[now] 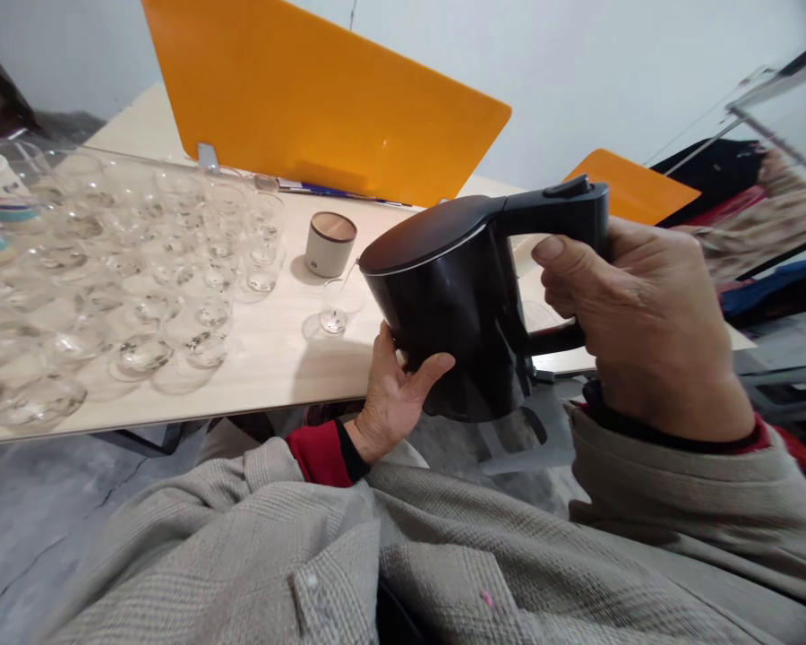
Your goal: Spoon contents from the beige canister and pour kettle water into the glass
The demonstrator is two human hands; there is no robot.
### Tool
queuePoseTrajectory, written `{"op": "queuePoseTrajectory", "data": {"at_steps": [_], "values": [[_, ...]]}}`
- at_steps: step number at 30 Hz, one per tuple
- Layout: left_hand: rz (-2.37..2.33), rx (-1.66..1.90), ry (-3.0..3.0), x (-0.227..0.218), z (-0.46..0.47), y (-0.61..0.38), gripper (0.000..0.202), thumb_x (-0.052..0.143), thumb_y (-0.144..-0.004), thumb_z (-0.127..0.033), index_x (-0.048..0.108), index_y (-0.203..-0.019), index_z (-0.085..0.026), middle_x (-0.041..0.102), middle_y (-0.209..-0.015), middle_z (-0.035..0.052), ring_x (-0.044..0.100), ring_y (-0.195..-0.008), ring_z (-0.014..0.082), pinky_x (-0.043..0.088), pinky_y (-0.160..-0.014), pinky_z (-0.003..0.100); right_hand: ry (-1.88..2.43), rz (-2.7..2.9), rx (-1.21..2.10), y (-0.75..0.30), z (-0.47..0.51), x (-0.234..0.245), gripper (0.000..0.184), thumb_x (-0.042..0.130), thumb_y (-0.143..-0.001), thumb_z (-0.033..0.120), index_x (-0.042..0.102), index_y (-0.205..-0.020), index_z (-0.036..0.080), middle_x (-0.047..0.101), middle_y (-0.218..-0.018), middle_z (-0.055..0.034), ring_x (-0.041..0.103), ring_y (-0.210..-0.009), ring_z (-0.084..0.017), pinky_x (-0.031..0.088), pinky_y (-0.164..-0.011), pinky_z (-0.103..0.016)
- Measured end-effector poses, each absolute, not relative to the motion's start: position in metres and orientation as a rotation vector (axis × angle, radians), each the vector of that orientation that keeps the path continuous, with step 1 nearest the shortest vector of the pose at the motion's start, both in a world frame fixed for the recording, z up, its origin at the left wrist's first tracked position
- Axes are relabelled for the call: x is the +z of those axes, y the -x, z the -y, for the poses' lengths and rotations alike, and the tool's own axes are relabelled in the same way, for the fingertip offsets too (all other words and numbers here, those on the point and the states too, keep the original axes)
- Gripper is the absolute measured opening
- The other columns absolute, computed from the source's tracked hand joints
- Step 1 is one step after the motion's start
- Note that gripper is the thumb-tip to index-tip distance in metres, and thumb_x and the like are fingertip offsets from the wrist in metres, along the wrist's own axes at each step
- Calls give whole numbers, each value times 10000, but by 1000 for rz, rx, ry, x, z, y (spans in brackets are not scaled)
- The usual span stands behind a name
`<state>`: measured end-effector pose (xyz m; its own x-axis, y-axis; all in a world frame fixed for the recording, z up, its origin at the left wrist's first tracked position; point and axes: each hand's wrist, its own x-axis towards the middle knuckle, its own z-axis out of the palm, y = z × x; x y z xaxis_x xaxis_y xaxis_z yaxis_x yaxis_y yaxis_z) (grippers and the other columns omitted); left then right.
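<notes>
I hold a black electric kettle (453,305) in the air just off the table's near edge, its lid shut and its spout toward the left. My right hand (635,331) is wrapped round the kettle's handle. My left hand (396,394) cups the kettle's lower body from below, fingers curled against it. A small clear glass (339,309) stands on the light wooden table (275,358) just left of the spout.
Several clear glasses (141,269) crowd the table's left side. A cream canister with a wooden lid (330,244) stands behind the single glass. Orange partition panels (309,98) rise at the table's far edge. Clothes lie piled at the right (766,215).
</notes>
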<state>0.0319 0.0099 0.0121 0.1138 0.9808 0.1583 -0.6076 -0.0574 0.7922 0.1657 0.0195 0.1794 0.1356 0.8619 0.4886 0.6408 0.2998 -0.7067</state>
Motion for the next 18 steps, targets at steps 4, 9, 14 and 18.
{"op": "queuePoseTrajectory", "data": {"at_steps": [4, 9, 14, 18], "values": [[-553, 1378, -857, 12, -9, -33, 890, 900, -767, -707, 521, -1414, -228, 638, -1511, 166, 654, -1375, 351, 556, -1182, 578, 1428, 1569, 278, -163, -16, 181, 370, 793, -900, 320, 547, -644, 215, 471, -549, 59, 375, -505, -68, 242, -474, -246], [-554, 1386, -903, 12, -9, -33, 901, 895, -770, -711, 523, -1439, -236, 628, -1511, 160, 639, -1383, 357, 560, -1174, 584, 1403, 1541, 247, -172, -12, 176, 347, 804, -871, 326, 573, -637, 216, 496, -547, 54, 396, -498, -79, 239, -460, -254], [-628, 1403, -1016, 12, -17, -32, 903, 901, -783, -675, 530, -1476, -230, 605, -1522, 174, 586, -1439, 376, 521, -1210, 588, 1339, 1433, 218, -188, -11, 160, 346, 814, -871, 343, 573, -654, 221, 471, -547, 65, 386, -484, -83, 261, -455, -276], [-772, 1439, -1180, 6, -31, -33, 952, 901, -797, -649, 494, -1563, -258, 540, -1623, 174, 453, -1576, 409, 410, -1296, 633, 1216, 1261, 247, -196, -20, 141, 439, 857, -820, 440, 505, -626, 262, 403, -528, 71, 327, -454, -100, 218, -421, -287]]}}
